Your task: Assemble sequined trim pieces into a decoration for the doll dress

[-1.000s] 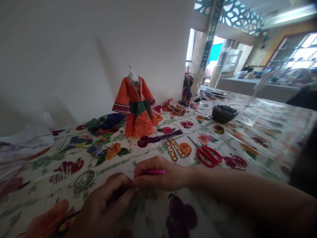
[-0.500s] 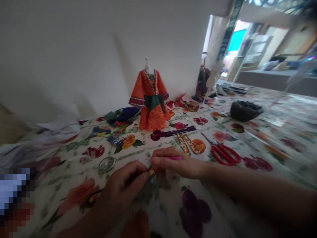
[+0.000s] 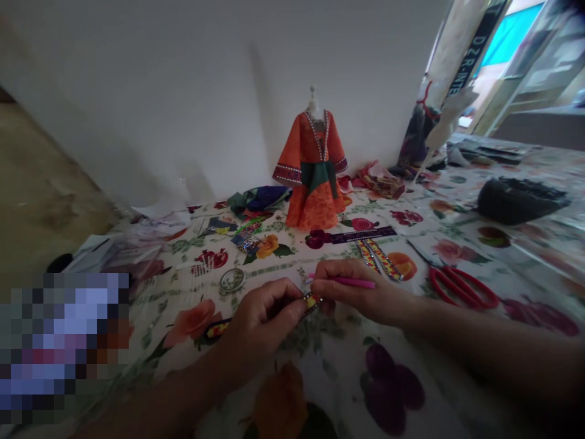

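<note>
1. Beaded strip (image 3: 313, 301), in the head view, the only one: a short patterned end shows between both hands, just above the flower-and-fruit-printed surface (image 3: 336, 378).
2. Left hand (image 3: 269, 311): its fingers are pinched together on the strip.
3. Right hand (image 3: 350, 289): its fingers are clamped around a slim pink tool (image 3: 361, 283), close to the strip; the working tip is too small to make out.
4. Progress, as a judgement: the held piece looks partly worked, with small shiny dots along its visible edges. The rest is hidden by the hand, so how much is left cannot be told.
5. Beyond the right hand, two yellow-and-red strips (image 3: 386, 269) have dotted edges and look finished. A dark purple strip (image 3: 379, 233) lies just behind them, and red-handled scissors (image 3: 461, 288) to their right.
6. Behind stands a small orange dress (image 3: 313, 204) on a form, its neckline and sleeves already trimmed.
7. Writing: a dark post (image 3: 473, 58) at upper right reads "DZR-INTE", then is cut off. Markings on a round disc (image 3: 233, 280) left of the hands are unreadable.
</note>
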Demonstrator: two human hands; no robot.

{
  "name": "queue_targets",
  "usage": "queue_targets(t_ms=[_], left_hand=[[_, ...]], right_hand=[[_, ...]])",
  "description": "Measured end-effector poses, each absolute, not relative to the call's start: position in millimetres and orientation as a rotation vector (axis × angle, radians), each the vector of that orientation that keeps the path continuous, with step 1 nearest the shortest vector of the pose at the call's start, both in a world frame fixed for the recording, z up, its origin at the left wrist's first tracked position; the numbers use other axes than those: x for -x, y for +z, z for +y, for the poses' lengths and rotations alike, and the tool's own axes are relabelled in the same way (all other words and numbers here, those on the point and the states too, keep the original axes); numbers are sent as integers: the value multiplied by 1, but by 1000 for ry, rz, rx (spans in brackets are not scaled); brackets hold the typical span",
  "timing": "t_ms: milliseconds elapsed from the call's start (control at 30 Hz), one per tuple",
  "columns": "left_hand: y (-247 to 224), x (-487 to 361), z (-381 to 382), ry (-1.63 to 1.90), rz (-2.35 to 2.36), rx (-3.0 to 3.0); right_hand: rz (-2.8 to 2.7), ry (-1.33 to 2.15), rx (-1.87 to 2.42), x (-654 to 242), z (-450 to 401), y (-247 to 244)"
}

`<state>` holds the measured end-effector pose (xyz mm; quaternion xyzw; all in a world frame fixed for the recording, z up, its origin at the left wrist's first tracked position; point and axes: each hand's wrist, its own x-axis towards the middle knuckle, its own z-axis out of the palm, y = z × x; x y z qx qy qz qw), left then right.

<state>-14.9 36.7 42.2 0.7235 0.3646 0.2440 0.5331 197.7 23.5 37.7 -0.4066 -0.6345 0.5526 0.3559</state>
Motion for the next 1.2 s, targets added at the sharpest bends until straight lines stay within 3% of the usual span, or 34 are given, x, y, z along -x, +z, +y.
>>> queue_targets(t_ms=[767, 1100, 1200], left_hand=[[43, 14, 38, 612, 897, -1697], [43, 14, 35, 625, 862, -1755], [44, 13, 35, 616, 870, -1749]], right_hand=[[-1390, 1596, 942, -201, 29, 25], [-1669, 1435, 1036, -196, 22, 34], [-1630, 1533, 1013, -199, 23, 33]])
